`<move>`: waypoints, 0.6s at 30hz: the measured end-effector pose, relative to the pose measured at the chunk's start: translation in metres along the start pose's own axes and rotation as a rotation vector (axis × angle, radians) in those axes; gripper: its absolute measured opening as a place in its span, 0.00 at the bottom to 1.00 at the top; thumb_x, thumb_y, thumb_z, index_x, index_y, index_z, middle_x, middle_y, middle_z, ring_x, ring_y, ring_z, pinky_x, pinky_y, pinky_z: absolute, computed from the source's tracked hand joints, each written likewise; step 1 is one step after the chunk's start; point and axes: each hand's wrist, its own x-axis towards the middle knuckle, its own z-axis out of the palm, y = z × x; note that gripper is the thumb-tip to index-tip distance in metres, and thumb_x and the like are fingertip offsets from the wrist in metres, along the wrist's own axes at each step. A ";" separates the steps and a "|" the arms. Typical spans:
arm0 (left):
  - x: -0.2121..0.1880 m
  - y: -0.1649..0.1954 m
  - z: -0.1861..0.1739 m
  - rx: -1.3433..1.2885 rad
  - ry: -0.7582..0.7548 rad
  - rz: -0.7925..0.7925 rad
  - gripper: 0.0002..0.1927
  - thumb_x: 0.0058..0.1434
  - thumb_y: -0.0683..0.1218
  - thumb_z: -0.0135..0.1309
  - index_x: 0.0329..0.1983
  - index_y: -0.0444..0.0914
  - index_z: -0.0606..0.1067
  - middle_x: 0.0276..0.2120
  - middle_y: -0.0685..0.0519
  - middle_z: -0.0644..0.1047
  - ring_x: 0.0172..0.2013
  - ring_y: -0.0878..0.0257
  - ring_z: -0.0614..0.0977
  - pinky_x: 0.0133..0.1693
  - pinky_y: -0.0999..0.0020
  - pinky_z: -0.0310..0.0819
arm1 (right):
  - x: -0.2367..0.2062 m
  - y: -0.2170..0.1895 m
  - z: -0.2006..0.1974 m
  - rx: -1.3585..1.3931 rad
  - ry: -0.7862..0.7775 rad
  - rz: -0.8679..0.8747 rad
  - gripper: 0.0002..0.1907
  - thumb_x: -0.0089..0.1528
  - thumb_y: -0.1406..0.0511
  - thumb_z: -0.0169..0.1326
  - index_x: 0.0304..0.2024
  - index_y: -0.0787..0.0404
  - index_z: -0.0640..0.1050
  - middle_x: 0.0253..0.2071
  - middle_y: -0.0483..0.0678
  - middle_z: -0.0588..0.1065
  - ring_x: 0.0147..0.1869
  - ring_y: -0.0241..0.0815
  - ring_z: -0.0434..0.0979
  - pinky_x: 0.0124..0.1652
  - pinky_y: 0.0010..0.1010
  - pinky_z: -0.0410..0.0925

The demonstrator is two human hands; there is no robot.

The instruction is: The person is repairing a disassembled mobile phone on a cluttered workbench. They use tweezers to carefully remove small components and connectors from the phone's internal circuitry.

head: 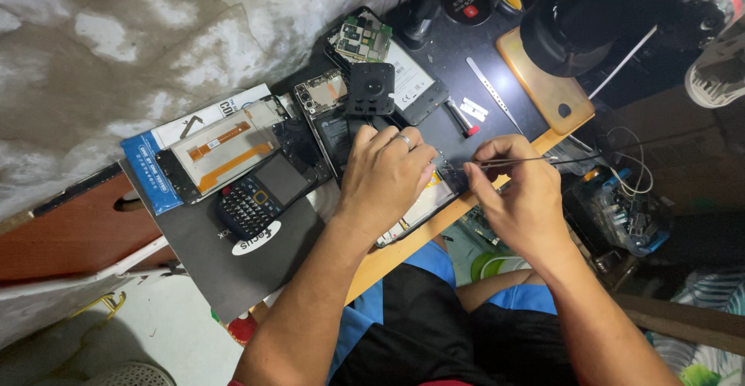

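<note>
Well into a phone teardown, by the look of it. Opened phone (423, 204) lying on the dark mat (233, 262) at the near edge of the table (403, 250), back already off, insides exposed. Left hand (384, 176) pressed flat on it, fingers curled down over the frame, pinning it. Right hand (516, 192) pinching tweezers (504, 162), tips aimed left into the phone beside the left fingers. Circuit board (359, 38) already out, lying far behind; screen panel (221, 153) and keypad phone (248, 204) set aside left. Reassembly apparently not yet begun.
</note>
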 end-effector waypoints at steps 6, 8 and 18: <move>-0.006 0.004 -0.002 -0.002 0.004 -0.006 0.08 0.56 0.47 0.65 0.37 0.42 0.80 0.35 0.56 0.75 0.39 0.57 0.76 0.44 0.56 0.64 | -0.003 -0.003 0.000 0.026 -0.013 -0.046 0.10 0.61 0.70 0.64 0.41 0.66 0.75 0.34 0.50 0.80 0.39 0.41 0.84 0.40 0.29 0.73; -0.007 0.003 -0.004 -0.004 0.002 -0.009 0.08 0.56 0.47 0.65 0.37 0.42 0.80 0.35 0.56 0.75 0.39 0.57 0.76 0.44 0.56 0.64 | -0.003 -0.007 0.002 0.048 -0.019 -0.040 0.10 0.61 0.70 0.64 0.41 0.66 0.75 0.34 0.49 0.80 0.39 0.41 0.85 0.39 0.28 0.74; -0.008 -0.002 -0.004 -0.006 -0.007 -0.009 0.07 0.56 0.47 0.64 0.36 0.42 0.80 0.35 0.56 0.76 0.39 0.57 0.77 0.44 0.56 0.64 | 0.003 -0.012 0.006 0.008 -0.059 -0.015 0.10 0.61 0.69 0.64 0.40 0.66 0.76 0.33 0.49 0.80 0.37 0.40 0.84 0.38 0.29 0.73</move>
